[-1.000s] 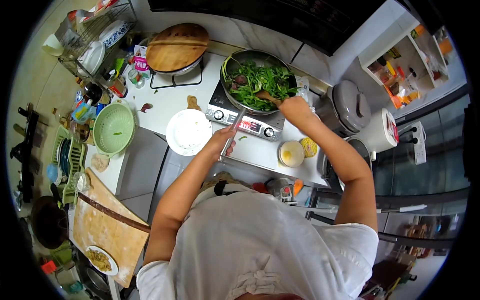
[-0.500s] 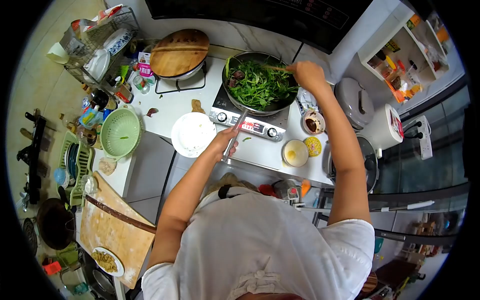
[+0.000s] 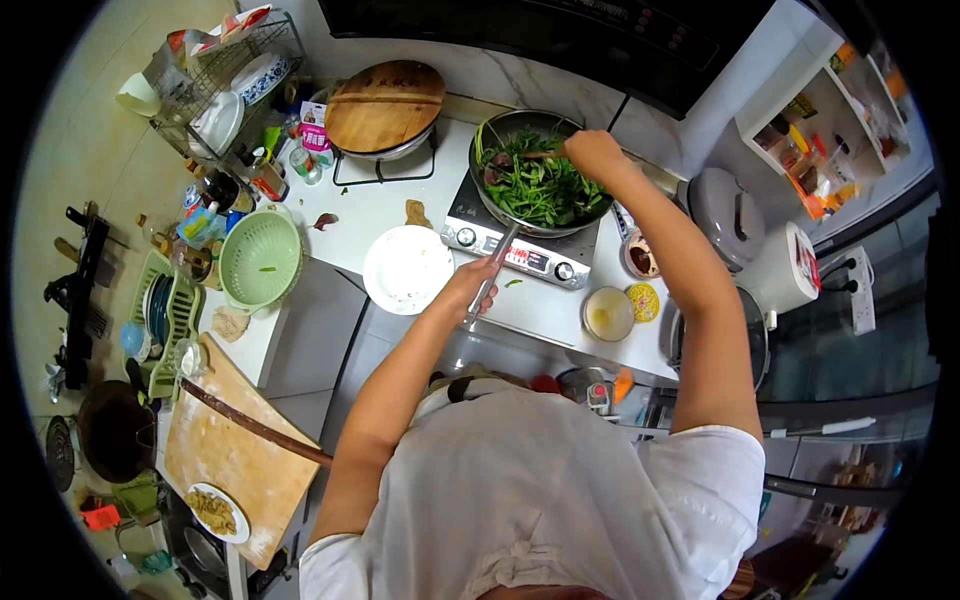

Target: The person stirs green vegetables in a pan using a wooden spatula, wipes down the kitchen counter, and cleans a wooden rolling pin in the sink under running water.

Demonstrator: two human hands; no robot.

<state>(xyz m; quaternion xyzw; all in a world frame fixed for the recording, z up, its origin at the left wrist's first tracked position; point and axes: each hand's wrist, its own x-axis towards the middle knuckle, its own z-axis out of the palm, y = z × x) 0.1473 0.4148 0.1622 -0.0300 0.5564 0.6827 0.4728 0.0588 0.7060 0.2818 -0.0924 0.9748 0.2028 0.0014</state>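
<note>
My left hand (image 3: pixel 470 285) is wrapped round the metal handle (image 3: pixel 497 262) of a frying pan (image 3: pixel 482 190), which sits on a silver electric cooker (image 3: pixel 467 238). Leafy green vegetables (image 3: pixel 545 192) fill the pan, with some dark reddish pieces at its left side. Over the pan's far right rim, my right hand (image 3: pixel 594 156) is closed round a wooden stirring utensil (image 3: pixel 543 154); its tip lies among the greens, and its exact kind is hidden. A white bowl (image 3: pixel 408 270) with small scraps in it stands left of the handle.
Right of the cooker are a cream bowl (image 3: pixel 608 314), a small yellow patterned item (image 3: pixel 644 302) and a dish of dark sauce (image 3: pixel 641 257). A wooden lid (image 3: pixel 385 105), green colander (image 3: pixel 260 258) and bottles stand left. A dark rolling pin (image 3: pixel 255 422) crosses the floury board (image 3: pixel 235 470).
My right hand has moved left and slightly nearer across the pan, taking the wooden utensil along. My left hand keeps its hold on the handle. The whole view has shifted slightly right.
</note>
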